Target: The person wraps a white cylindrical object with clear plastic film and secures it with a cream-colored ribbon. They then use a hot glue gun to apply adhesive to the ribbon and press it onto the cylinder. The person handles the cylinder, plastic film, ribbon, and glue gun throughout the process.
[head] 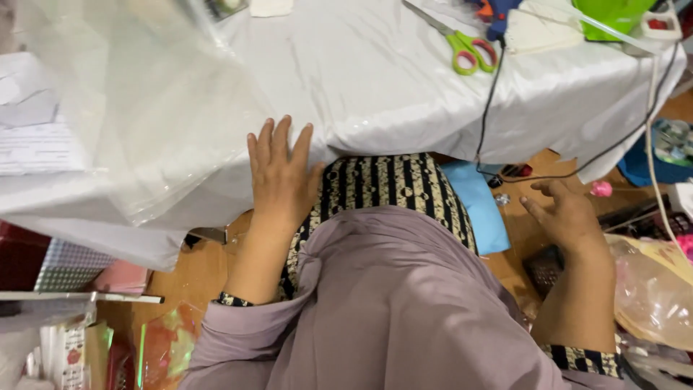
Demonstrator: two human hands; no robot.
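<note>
As you look down, note each item from largest to smallest:
Table cloth [404,94]: white, smooth, creased; it drapes over the near edge, which your left hand presses.
Plastic sheet [137,108]: clear, thin, glossy; it lies far left on the cloth, just beside your left hand.
Left hand [283,177]: flat, fingers spread, palm down on the cloth edge, pinching nothing.
Right hand [567,217]: open, fingers loosely curled, empty, hovering at right over floor clutter.
Scissors [462,42]: green-handled, metal blades, far right on the cloth.

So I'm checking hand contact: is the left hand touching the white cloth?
Touching. The head view shows the left hand lying flat, fingers spread, on the edge of the white cloth.
</note>
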